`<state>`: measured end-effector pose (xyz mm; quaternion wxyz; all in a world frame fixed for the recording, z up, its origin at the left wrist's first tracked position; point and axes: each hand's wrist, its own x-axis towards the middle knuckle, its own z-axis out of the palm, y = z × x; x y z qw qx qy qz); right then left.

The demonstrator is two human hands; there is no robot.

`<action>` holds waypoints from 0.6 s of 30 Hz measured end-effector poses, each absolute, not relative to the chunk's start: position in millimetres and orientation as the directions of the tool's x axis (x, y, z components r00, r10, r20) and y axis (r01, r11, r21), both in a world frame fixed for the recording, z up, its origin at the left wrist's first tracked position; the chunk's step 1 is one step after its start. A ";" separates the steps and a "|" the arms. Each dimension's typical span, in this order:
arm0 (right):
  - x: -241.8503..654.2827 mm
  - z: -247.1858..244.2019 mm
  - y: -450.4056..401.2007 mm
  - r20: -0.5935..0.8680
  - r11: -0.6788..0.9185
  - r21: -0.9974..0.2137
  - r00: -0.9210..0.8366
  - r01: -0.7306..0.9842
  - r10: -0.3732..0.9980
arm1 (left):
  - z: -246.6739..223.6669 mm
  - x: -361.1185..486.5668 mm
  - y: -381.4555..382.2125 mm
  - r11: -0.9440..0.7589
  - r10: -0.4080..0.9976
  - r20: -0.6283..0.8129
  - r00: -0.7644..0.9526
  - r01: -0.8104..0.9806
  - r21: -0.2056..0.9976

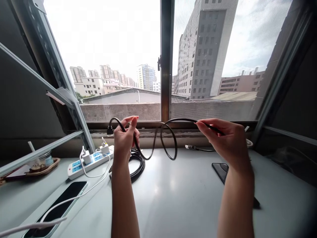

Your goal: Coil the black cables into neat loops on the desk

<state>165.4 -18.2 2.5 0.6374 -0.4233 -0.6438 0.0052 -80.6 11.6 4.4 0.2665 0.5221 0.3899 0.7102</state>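
A black cable [176, 142] hangs in loose curves between my two hands, above the table. My left hand [125, 135] is closed round it, thumb up, and a dark plug [110, 130] dangles from the cable just left of that hand. The fingertips of my right hand [220, 135] pinch another stretch of the cable. On the table behind my left forearm lies a coiled black cable [141, 165], partly hidden. A second plug with a metal tip [190, 147] rests at the table's back edge, its cord running behind my right hand.
At the left a white power strip [74, 168] holds chargers with white cords. A phone [66, 198] lies in front of it; another dark phone [220, 170] is partly behind my right forearm. A tray [46, 168] with small items sits far left. Metal shelf bars and a window border the table [173, 198].
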 end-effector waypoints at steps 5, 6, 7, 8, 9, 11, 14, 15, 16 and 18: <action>200.7 -8.7 8.8 0.809 0.546 -0.581 0.350 0.603 0.473 | -2.8 -108.8 14.7 -0.598 0.685 0.549 -0.479 0.060 0.799; 207.5 -11.2 13.7 0.796 0.535 -0.600 0.381 0.595 0.470 | -3.5 -113.7 13.9 -0.600 0.690 0.546 -0.476 0.046 0.799; 213.3 -13.5 17.6 0.784 0.526 -0.618 0.410 0.584 0.466 | -3.5 -117.1 12.3 -0.602 0.697 0.542 -0.469 0.027 0.798; 217.9 -15.4 20.2 0.772 0.517 -0.634 0.435 0.575 0.464 | -3.0 -118.7 10.3 -0.606 0.704 0.538 -0.464 0.005 0.796; 221.3 -16.8 21.8 0.762 0.510 -0.647 0.455 0.566 0.461 | -1.8 -118.7 7.9 -0.611 0.706 0.532 -0.467 -0.023 0.791; 224.7 -18.5 22.5 0.753 0.504 -0.658 0.493 0.559 0.437 | 1.5 -115.0 3.1 -0.621 0.706 0.509 -0.493 -0.084 0.779; 222.7 -18.5 21.8 0.760 0.505 -0.648 0.530 0.571 0.377 | 6.4 -106.8 -1.6 -0.651 0.682 0.488 -0.544 -0.147 0.745; 220.6 -17.9 21.8 0.761 0.511 -0.645 0.538 0.569 0.362 | 7.5 -104.6 -2.1 -0.664 0.667 0.494 -0.558 -0.144 0.734; 218.0 -17.1 22.0 0.761 0.522 -0.643 0.544 0.560 0.354 | 8.1 -102.8 -2.2 -0.668 0.661 0.506 -0.554 -0.130 0.732; 211.1 -14.9 22.6 0.760 0.554 -0.639 0.550 0.534 0.346 | 8.2 -99.7 -1.3 -0.632 0.691 0.521 -0.501 -0.069 0.772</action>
